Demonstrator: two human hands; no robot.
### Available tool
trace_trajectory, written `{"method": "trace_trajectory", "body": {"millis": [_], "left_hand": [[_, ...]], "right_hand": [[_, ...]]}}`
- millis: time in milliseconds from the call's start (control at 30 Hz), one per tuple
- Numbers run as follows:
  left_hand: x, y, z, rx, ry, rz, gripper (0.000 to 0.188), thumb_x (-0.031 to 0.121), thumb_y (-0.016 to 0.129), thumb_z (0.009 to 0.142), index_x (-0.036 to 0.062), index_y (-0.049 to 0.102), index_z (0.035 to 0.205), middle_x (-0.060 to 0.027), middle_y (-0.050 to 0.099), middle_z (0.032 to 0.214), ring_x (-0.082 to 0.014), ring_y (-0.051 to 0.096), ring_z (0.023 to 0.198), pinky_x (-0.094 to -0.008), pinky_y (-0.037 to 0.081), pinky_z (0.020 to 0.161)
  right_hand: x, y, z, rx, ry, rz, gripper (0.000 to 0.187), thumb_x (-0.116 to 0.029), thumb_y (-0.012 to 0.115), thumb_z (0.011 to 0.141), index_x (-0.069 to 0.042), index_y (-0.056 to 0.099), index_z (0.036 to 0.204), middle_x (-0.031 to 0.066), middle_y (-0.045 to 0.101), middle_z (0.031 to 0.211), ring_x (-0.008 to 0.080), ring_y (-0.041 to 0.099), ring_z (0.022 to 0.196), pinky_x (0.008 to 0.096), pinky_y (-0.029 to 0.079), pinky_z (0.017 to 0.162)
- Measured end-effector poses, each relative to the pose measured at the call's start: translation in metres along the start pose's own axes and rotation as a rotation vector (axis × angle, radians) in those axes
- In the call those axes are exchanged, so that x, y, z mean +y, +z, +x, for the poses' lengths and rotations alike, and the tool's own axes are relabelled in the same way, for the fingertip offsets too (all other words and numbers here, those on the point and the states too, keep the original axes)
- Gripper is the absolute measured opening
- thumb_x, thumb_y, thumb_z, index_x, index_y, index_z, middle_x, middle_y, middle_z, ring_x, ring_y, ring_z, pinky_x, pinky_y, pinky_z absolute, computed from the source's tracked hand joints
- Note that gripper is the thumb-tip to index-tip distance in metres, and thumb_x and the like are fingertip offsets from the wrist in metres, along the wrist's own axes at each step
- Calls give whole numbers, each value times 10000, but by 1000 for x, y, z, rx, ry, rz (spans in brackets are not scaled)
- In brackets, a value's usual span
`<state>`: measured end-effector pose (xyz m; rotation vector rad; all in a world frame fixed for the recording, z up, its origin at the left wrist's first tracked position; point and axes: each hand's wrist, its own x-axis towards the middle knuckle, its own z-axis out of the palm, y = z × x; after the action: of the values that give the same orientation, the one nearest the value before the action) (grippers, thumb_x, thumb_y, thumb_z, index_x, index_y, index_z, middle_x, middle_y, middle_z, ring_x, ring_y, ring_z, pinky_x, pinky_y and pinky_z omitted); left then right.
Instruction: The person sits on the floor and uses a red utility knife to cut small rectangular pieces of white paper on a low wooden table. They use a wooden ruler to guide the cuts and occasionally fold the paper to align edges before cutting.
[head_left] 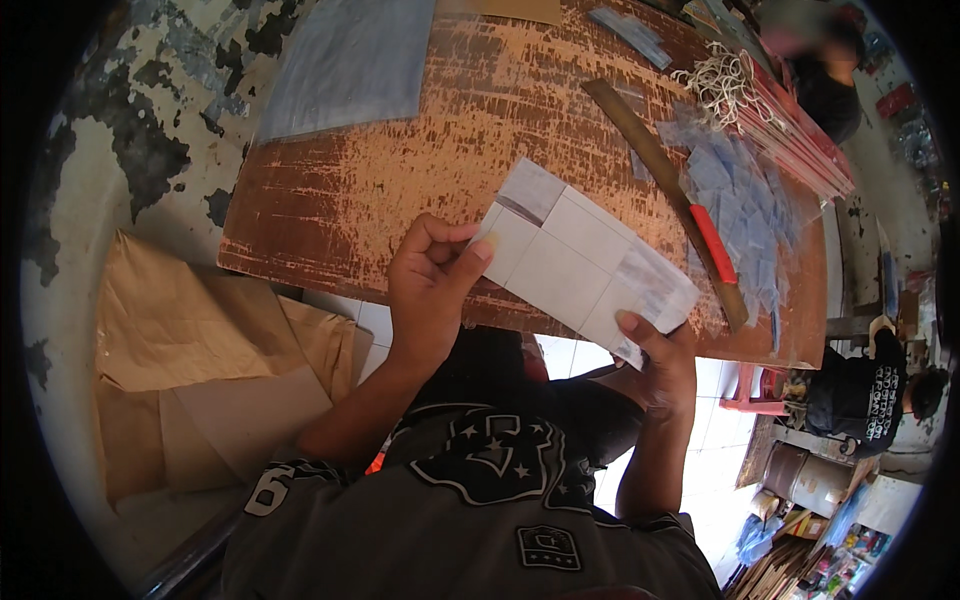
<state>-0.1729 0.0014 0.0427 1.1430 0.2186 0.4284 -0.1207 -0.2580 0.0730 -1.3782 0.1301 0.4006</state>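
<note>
Between my two hands is a flat white strip (pixel 565 260), held at a slant above the near edge of the worn wooden table (pixel 400 180). Thin dark lines divide it into rectangles, and glossy grey patches show at both ends; whether it is card or plastic, I cannot tell. My left hand (pixel 435 280) pinches its left edge between thumb and bent fingers. Closed on the lower right end is my right hand (pixel 660 365), thumb on top and fingers hidden beneath.
A long flat wooden stick (pixel 640 140) with a red piece (pixel 712 243) lies right of the strip. Beyond it are scattered clear plastic pieces (pixel 735 190) and white strings (pixel 725 85). Plastic sheets (pixel 350 70) lie far left, brown paper (pixel 200 330) beside the table. Two people are at right.
</note>
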Motion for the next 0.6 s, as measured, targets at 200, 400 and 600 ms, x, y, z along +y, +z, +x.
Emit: {"method": "trace_trajectory", "body": {"millis": [200, 400, 600], "left_hand": [[7, 8, 1, -5, -25, -36, 375, 15, 704, 1081, -34, 597, 1437, -122, 776, 1096, -135, 756, 992, -290, 663, 866], [6, -8, -3, -212, -143, 113, 640, 43, 684, 1103, 26, 441, 1694, -89, 775, 1148, -114, 742, 1019, -279, 650, 871], [10, -3, -9, -266, -162, 86, 654, 46, 684, 1105, 43, 429, 1706, -66, 768, 1165, -103, 731, 1036, -266, 652, 868]], "right_hand": [[-3, -4, 0, -15, -60, -28, 741, -159, 910, 840, 75, 594, 1468, 139, 762, 1138, 190, 751, 846, 289, 586, 600], [-9, -15, -4, -1, -68, -103, 703, -119, 908, 836, 67, 609, 1444, 125, 761, 1098, 178, 740, 814, 291, 569, 577], [-13, -21, -8, 15, -66, -100, 708, -116, 926, 818, 63, 610, 1426, 122, 764, 1070, 184, 740, 802, 293, 572, 580]]}}
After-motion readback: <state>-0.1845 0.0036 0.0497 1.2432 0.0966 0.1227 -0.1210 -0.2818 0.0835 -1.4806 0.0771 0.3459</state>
